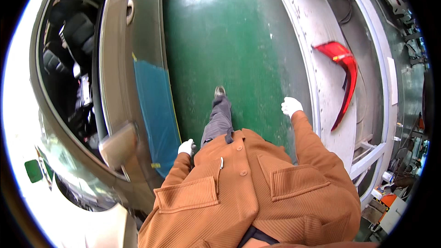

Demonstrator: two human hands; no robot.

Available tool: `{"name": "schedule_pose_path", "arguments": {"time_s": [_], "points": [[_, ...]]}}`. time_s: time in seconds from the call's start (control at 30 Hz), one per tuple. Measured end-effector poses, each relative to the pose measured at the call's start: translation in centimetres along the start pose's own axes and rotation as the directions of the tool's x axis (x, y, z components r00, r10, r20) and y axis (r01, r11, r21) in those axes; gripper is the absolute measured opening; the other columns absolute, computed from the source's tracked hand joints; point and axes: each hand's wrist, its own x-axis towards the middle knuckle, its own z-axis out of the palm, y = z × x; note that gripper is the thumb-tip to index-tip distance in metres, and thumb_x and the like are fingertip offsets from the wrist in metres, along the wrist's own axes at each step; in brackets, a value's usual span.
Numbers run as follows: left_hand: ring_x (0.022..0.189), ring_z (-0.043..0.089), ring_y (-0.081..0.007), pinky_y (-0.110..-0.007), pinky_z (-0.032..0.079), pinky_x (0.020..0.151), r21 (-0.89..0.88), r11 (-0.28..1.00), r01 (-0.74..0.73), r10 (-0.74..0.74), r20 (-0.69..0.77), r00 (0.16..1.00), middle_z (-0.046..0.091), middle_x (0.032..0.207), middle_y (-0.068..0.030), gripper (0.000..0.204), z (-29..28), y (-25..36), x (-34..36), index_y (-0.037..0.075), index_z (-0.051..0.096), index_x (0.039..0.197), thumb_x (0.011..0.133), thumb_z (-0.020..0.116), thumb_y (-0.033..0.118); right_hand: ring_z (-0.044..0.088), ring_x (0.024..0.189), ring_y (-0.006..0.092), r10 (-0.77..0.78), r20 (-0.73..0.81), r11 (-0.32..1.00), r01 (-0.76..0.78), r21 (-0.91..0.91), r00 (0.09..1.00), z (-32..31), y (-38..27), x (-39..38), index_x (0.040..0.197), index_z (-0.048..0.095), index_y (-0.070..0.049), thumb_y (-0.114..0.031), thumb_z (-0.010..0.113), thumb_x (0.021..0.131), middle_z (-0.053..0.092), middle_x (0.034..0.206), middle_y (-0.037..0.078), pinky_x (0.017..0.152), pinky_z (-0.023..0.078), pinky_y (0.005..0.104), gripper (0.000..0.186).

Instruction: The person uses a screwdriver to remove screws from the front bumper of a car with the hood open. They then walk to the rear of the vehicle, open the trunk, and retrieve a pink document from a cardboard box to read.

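Observation:
My left hand [187, 147], in a white glove, hangs by my side with its fingers loosely curled. It is nearest to the blue masking film [155, 105] taped along the lower side of a brown car [138, 41], and I see nothing in it. My right hand [291, 106], gloved in white too, is held out forward with the fingers curled in and nothing showing in them. Right of it, apart from the hand, a red tail light [347, 76] lies on a pale bench-like platform [308, 23].
A green floor aisle [220, 41] runs between car and platform, with my shoe [220, 91] on it. The car's side mirror [120, 146] sticks out at the left. A pale metal frame [370, 158] borders the platform. Tools and parts [399, 181] crowd the far right.

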Motion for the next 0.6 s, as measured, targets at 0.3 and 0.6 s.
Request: {"name": "schedule_pose_path", "arguments": {"time_s": [0.3,0.6], "points": [[0.066,0.058,-0.0177,-0.036,0.044,0.059,0.377,0.890,-0.256,0.239,0.092,0.967,0.067,0.082,-0.0033,0.040,-0.7,31.8,16.1,0.010,0.069,0.109,0.100,0.054,0.046,0.057,0.059,0.0230,-0.124,-0.477,0.976,0.021,-0.216,0.870,10.7,-4.7,8.5,0.088,0.060,-0.011,-0.026,0.058,0.098,0.061,0.076,0.010,0.045,0.046,0.0402,0.018],[0.076,0.066,-0.0311,-0.046,0.048,0.071,0.356,0.796,-0.489,0.548,-0.082,0.832,0.072,0.085,-0.0158,0.046,1.2,64.7,16.9,0.002,0.074,0.097,0.101,0.048,0.040,0.067,0.109,0.0371,0.109,-0.342,-0.123,-0.328,-0.936,0.933,10.7,-13.8,22.6,0.112,0.075,-0.011,-0.044,0.061,0.090,0.072,0.120,0.017,0.091,0.052,0.0494,0.043]]}}
